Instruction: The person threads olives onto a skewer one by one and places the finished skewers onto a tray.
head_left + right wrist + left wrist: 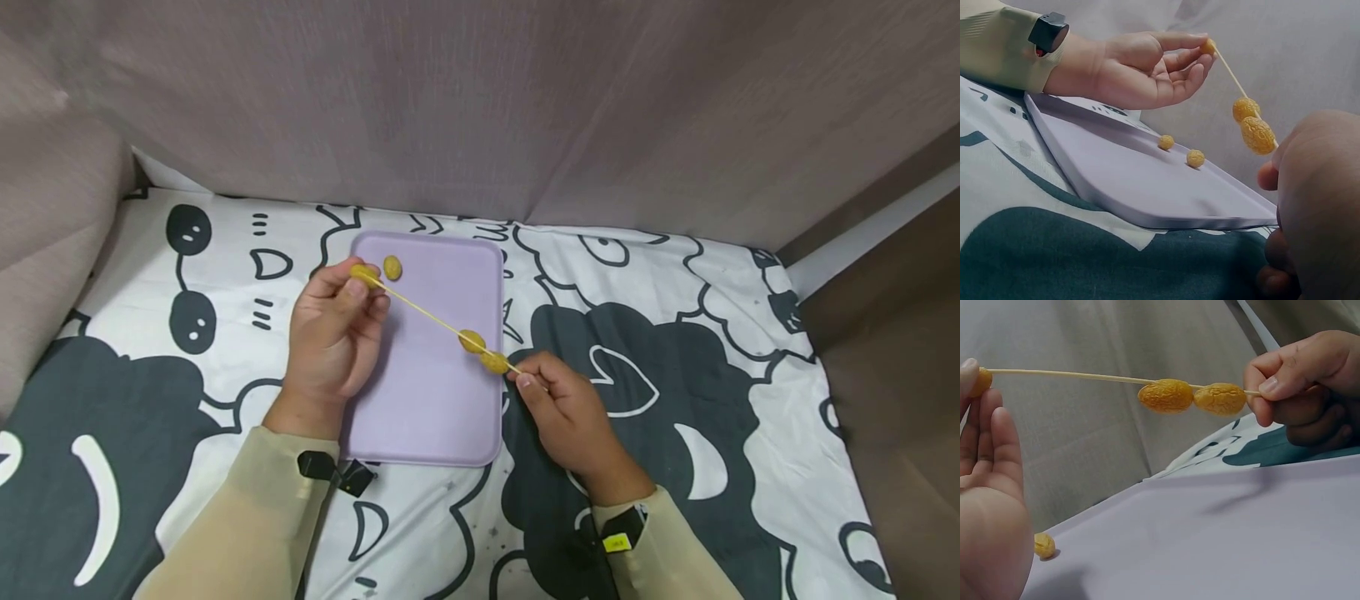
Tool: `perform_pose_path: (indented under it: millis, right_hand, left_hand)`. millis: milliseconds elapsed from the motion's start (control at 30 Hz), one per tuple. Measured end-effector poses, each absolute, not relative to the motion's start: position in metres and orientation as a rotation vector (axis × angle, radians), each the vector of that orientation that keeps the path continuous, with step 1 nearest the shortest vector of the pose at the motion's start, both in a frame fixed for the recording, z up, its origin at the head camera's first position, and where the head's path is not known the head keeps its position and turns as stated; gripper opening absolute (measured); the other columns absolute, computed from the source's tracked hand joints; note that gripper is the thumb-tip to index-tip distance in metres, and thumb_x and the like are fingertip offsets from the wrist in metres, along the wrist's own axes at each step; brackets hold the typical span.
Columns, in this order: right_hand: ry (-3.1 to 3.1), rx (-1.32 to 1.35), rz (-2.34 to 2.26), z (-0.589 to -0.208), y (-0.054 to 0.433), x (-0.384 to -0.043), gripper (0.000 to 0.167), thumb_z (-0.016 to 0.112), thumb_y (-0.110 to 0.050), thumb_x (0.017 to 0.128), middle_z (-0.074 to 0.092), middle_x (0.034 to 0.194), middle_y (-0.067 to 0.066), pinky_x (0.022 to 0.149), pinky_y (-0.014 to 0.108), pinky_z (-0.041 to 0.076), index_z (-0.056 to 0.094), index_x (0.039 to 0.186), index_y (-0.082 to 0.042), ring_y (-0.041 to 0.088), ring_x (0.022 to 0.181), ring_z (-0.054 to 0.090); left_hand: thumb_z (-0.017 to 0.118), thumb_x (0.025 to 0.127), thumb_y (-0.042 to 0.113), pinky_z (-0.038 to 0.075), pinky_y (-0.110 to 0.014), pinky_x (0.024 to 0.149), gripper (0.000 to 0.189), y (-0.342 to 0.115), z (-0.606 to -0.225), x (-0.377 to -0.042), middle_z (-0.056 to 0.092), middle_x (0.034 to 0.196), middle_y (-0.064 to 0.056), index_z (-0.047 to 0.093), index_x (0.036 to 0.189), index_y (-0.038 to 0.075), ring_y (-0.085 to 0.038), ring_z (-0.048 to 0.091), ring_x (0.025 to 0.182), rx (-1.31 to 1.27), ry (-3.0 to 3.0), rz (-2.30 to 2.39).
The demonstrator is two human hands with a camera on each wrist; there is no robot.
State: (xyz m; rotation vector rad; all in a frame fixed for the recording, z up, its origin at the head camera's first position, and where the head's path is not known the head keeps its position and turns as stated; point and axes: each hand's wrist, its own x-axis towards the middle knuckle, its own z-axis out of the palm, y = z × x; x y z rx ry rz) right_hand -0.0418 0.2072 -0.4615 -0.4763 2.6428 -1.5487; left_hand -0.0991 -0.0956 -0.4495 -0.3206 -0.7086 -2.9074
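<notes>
A thin wooden skewer point(423, 311) spans the space between my two hands, bending slightly. Two wrinkled yellow oval fruits point(1166, 395) are threaded on it, side by side near my right hand point(566, 412). That hand pinches the skewer's near end between thumb and forefinger. At the far end, my left hand point(333, 333) pinches another yellow fruit point(364, 275) against the skewer tip; how deep the tip sits in it is hidden. Below lies a shallow lilac tray point(427, 417). The right wrist view shows two loose yellow fruits point(1195, 158) on it.
A white cloth point(247, 350) with dark cartoon figures lies under the tray. Grey-brown fabric point(480, 108) hangs behind it, and a brown panel point(892, 358) stands at the right. Each wrist wears a small black strap-on device point(1049, 32).
</notes>
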Motion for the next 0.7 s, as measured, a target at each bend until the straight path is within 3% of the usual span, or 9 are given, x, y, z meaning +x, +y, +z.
perform_pose_path:
  millis: [467, 700]
  right_hand:
    - [2.638, -0.464, -1.532, -0.4592, 0.2071, -0.042, 0.011, 0.063, -0.009, 0.113, 0.08, 0.114, 0.006, 0.081, 0.027, 0.055, 0.073, 0.113, -0.009, 0.014, 0.096, 0.068]
    - [2.628, -0.466, -1.539, -0.46, 0.2076, -0.0424, 0.011, 0.062, -0.01, 0.114, 0.08, 0.113, 0.006, 0.08, 0.027, 0.055, 0.074, 0.113, -0.009, 0.014, 0.096, 0.068]
  left_hand:
    - [0.079, 0.098, -0.011, 0.069, -0.026, 0.088, 0.02, -0.0923, -0.4474, -0.0987, 0.086, 0.109, -0.012, 0.081, 0.116, -0.003, -0.018, 0.083, 0.099, -0.303, -0.86, -2.809]
    - [0.087, 0.095, -0.003, 0.068, -0.024, 0.092, 0.02, -0.091, -0.4457, -0.0957, 0.086, 0.118, -0.004, 0.083, 0.112, 0.006, -0.016, 0.082, 0.105, -0.312, -0.993, -2.752]
